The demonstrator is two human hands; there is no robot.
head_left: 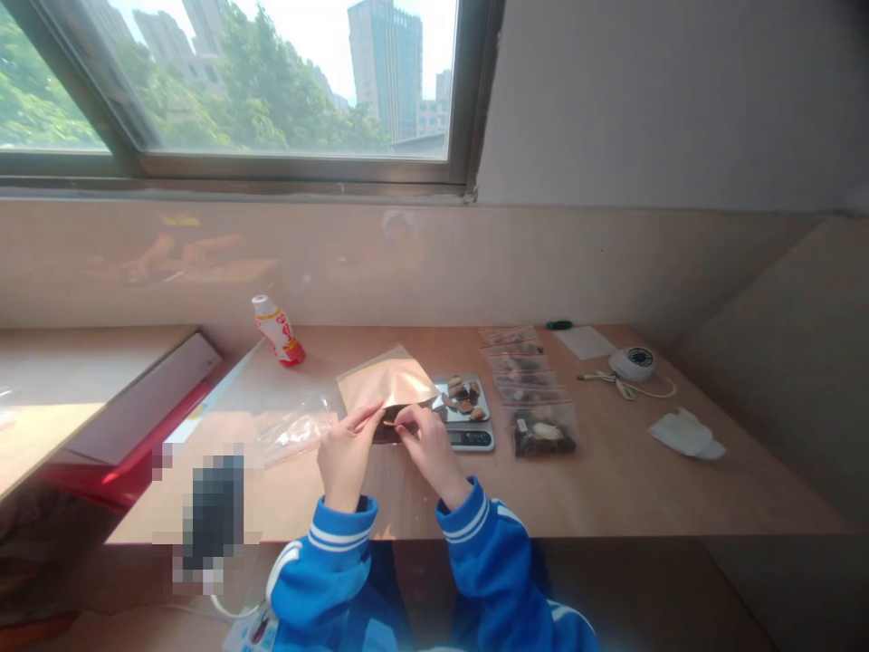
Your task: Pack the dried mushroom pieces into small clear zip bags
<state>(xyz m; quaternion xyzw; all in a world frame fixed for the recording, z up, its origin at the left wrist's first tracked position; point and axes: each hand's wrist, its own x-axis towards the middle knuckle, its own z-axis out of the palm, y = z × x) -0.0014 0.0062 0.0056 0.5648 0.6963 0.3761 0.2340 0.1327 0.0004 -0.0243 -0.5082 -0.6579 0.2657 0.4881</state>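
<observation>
A brown kraft paper bag [386, 380] is held above the table, its near end dark and partly covered by my fingers. My left hand [348, 451] is closed on the bag's near left edge, thumb on top. My right hand [429, 445] pinches at the same near end; whether a small piece is also between its fingertips cannot be made out. Just right of the bag is a kitchen scale [478, 440], partly hidden by the bag and my right hand. Several brown dried pieces [465, 395] lie on its plate. A clear plastic bag [295, 430] lies left of my left hand.
Several filled zip bags [543, 433] lie in a column right of the scale. A red-and-white bottle [278, 333] stands at back left. Farther right are a small white fan [633, 363] with its cable, a crumpled tissue [687, 435], white paper [585, 341] and a green object [559, 325].
</observation>
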